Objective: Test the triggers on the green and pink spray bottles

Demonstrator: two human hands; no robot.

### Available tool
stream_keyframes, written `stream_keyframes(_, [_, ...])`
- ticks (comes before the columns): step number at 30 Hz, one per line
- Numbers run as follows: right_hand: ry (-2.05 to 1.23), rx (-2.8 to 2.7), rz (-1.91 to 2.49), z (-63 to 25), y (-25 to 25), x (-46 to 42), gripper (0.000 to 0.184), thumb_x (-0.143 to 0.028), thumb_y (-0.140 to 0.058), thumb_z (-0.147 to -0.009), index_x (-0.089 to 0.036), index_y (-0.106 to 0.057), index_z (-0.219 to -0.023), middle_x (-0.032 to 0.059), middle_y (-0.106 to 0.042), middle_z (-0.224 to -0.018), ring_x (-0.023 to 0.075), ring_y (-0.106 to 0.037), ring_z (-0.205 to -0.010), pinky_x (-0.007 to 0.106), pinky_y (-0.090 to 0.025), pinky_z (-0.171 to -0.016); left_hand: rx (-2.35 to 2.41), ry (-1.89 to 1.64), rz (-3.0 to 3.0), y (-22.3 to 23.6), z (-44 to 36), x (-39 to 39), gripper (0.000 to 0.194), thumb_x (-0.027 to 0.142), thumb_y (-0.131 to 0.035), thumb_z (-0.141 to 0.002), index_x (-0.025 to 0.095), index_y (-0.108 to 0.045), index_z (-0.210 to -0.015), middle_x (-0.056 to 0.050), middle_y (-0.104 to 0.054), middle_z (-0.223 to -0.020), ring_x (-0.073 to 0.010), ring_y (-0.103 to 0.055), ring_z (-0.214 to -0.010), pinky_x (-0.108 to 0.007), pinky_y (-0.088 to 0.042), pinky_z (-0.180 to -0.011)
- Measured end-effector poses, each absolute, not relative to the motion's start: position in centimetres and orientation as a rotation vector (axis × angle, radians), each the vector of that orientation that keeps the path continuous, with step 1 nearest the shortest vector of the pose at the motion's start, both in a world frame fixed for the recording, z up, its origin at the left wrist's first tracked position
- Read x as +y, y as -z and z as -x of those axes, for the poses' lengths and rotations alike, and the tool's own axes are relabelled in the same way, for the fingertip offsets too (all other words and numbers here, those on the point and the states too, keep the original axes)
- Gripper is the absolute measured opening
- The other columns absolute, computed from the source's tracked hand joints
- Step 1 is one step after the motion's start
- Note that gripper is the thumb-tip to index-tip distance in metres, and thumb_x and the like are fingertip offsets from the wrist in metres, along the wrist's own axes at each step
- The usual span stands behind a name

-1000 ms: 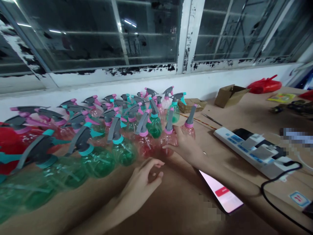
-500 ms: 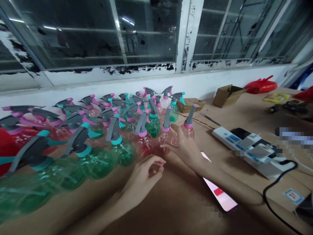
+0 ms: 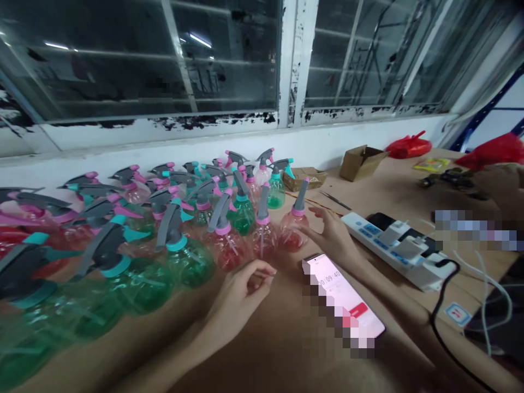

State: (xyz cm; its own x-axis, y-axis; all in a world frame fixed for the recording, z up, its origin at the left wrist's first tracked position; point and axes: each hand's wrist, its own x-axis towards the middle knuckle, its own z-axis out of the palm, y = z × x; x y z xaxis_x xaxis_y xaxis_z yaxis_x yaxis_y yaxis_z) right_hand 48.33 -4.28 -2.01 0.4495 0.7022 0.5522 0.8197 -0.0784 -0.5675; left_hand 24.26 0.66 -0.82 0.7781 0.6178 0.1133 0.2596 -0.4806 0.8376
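Note:
My right hand is open, its thumb and fingers apart, at the right side of a pink spray bottle. The thumb tip overlaps the bottle's edge; whether it touches, I cannot tell. My left hand is loosely closed in front of the bottles, thumb and fingertips close together and nothing visible in them. Just beyond it stand another pink spray bottle and a green spray bottle. These bottles are upright, with grey trigger heads and pink or turquoise collars.
Several more spray bottles crowd the left, up to the wall. A lit phone lies between my forearms. Rightward are a white power strip with cables, tweezers, an open carton, a flattish cardboard box and a red bag.
My right hand has drawn away from the pink bottles toward the right, its fingers spread. My left hand keeps its curled shape. The view has shifted rightward, uncovering more of the phone.

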Motion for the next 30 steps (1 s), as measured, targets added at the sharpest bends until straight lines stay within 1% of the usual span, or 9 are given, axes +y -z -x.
stream_keyframes(3, [0.110,-1.334,1.783,-48.7,2.1,-2.7,0.048,-0.052,-0.059,-0.073,-0.020,-0.058,-0.109,0.0122,-0.063,-0.110,0.0292,-0.058,-0.100,0.044,-0.044,-0.083,0.651,-0.546,-2.091,1.1,-24.1,0.2,0.011,0.019,-0.049,-0.084,0.022,-0.058,-0.090,0.000,-0.064,-0.089,-0.0139,-0.060,-0.077,-0.026,-0.046,-0.068])
stream_keyframes(6, [0.043,-1.358,1.755,-48.6,1.8,-1.8,0.032,-0.047,-0.054,-0.079,-0.022,-0.063,-0.096,0.0060,-0.069,-0.093,0.0236,-0.063,-0.085,0.036,-0.047,-0.073,0.668,-0.551,-2.099,1.3,-23.6,-0.3,0.011,0.018,-0.049,-0.084,0.022,-0.058,-0.089,0.000,-0.064,-0.088,-0.0135,-0.060,-0.075,-0.025,-0.046,-0.066])
stream_keyframes(9, [0.027,-1.343,1.737,-48.5,1.4,-1.8,0.027,-0.044,-0.055,-0.079,-0.021,-0.066,-0.088,0.0043,-0.070,-0.086,0.0222,-0.064,-0.081,0.033,-0.047,-0.072,0.692,-0.547,-2.111,1.1,-22.9,-0.7,0.011,0.018,-0.049,-0.084,0.022,-0.058,-0.089,0.000,-0.064,-0.086,-0.0137,-0.060,-0.074,-0.025,-0.046,-0.065])
stream_keyframes(17, [0.100,-1.258,1.708,-45.0,-0.8,-5.9,0.033,-0.047,-0.058,-0.077,-0.020,-0.065,-0.095,0.0067,-0.070,-0.091,0.0249,-0.063,-0.086,0.038,-0.045,-0.076,0.729,-0.578,-2.117,0.0,-19.9,-1.6,0.011,0.019,-0.048,-0.086,0.023,-0.057,-0.090,0.001,-0.064,-0.089,-0.0139,-0.061,-0.077,-0.026,-0.047,-0.066])
stream_keyframes(22, [0.051,-1.429,1.643,-38.9,-1.5,-8.5,0.031,-0.049,-0.060,-0.075,-0.021,-0.062,-0.087,0.0056,-0.069,-0.089,0.0255,-0.062,-0.087,0.044,-0.042,-0.084,0.790,-0.653,-2.103,-0.6,-17.3,-2.1,0.011,0.027,-0.048,-0.087,0.026,-0.054,-0.096,0.001,-0.063,-0.098,-0.0165,-0.061,-0.082,-0.032,-0.048,-0.071])
stream_keyframes(25, [-0.129,-1.586,1.557,-34.9,-1.3,-9.0,0.022,-0.043,-0.060,-0.077,-0.023,-0.061,-0.085,0.0030,-0.067,-0.091,0.0238,-0.061,-0.091,0.040,-0.045,-0.080,0.742,-0.762,-2.145,-1.3,-15.8,-2.4,0.034,0.030,-0.056,-0.081,0.025,-0.046,-0.113,-0.004,-0.054,-0.119,-0.0205,-0.056,-0.101,-0.039,-0.045,-0.089])
stream_keyframes(27, [-0.210,-1.656,1.478,-32.5,-1.1,-8.9,0.015,-0.035,-0.062,-0.076,-0.023,-0.059,-0.084,0.0024,-0.066,-0.093,0.0223,-0.059,-0.092,0.037,-0.045,-0.078,0.686,-0.808,-2.219,-1.9,-14.9,-2.6,0.055,0.030,-0.061,-0.076,0.022,-0.037,-0.125,-0.008,-0.042,-0.132,-0.0250,-0.041,-0.121,-0.043,-0.035,-0.102])
stream_keyframes(28, [-0.238,-1.706,1.432,-31.3,-1.0,-8.7,0.012,-0.030,-0.063,-0.075,-0.022,-0.058,-0.083,0.0020,-0.065,-0.093,0.0220,-0.058,-0.093,0.038,-0.044,-0.081,0.671,-0.809,-2.240,-2.1,-14.4,-2.6,0.062,0.030,-0.063,-0.074,0.021,-0.034,-0.128,-0.009,-0.038,-0.135,-0.0267,-0.037,-0.124,-0.044,-0.033,-0.104])
stream_keyframes(30, [-0.270,-1.780,1.328,-29.2,-0.6,-8.2,0.013,-0.025,-0.065,-0.074,-0.021,-0.056,-0.083,0.0014,-0.064,-0.089,0.0219,-0.057,-0.094,0.040,-0.040,-0.086,0.681,-0.803,-2.240,-2.5,-13.4,-2.6,0.068,0.031,-0.064,-0.072,0.019,-0.032,-0.130,-0.011,-0.040,-0.134,-0.0286,-0.041,-0.121,-0.045,-0.036,-0.101])
